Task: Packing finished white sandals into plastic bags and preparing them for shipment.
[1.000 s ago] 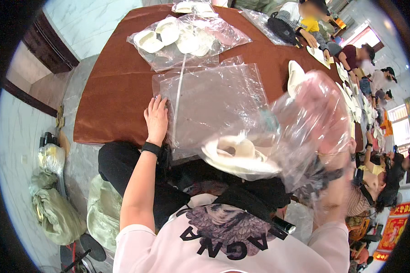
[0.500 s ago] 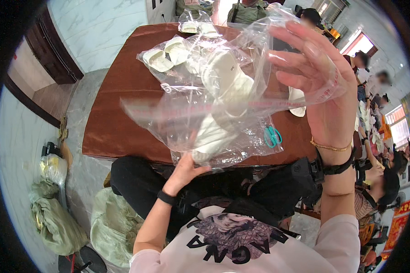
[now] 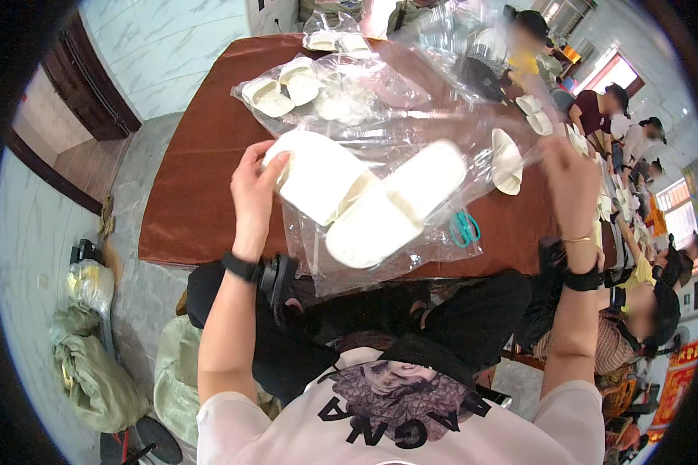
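2 white slippers point(image 3: 364, 198) sit inside a clear plastic bag point(image 3: 411, 155) held up over the brown worktop point(image 3: 202, 178). Left hand point(image 3: 252, 182) grips the slipper heel through the bag; right hand point(image 3: 570, 178) pinches the bag's far edge. Teal scissors point(image 3: 464, 227) lie on the worktop, more bagged slippers point(image 3: 287, 89) behind.

Two large white foam slippers point(image 3: 364, 198) are held up, one pair of teal-handled scissors point(image 3: 464, 227) lies on one brown table point(image 3: 202, 178).
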`<state>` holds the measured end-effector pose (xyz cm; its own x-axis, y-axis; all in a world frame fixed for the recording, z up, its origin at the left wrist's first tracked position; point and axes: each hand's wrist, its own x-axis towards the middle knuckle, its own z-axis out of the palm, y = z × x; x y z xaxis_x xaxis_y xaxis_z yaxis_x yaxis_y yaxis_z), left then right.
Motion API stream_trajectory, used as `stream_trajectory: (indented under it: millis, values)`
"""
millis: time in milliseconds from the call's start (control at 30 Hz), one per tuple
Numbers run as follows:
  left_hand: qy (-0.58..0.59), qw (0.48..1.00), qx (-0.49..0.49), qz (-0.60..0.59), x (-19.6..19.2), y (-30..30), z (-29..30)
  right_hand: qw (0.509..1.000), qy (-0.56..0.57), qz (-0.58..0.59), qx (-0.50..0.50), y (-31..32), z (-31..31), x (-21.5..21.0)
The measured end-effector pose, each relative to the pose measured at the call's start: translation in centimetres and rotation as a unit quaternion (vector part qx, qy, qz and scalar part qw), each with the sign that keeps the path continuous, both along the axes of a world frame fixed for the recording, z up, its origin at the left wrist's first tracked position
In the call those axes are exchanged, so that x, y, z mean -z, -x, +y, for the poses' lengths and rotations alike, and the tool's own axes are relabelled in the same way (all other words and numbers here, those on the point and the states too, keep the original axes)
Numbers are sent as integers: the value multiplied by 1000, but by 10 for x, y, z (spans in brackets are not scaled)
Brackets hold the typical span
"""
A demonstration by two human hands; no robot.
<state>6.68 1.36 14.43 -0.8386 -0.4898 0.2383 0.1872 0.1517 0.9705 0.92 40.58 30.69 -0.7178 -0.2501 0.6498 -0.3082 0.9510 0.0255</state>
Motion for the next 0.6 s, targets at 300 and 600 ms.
stream_trajectory:
  millis: [300,600]
  values:
    - [287,953,26,-93,121,-21,66,925,165,-315,-130,64,76,143]
    - [428,899,-24,-93,144,-22,83,841,344,-418,-10,108,74,224]
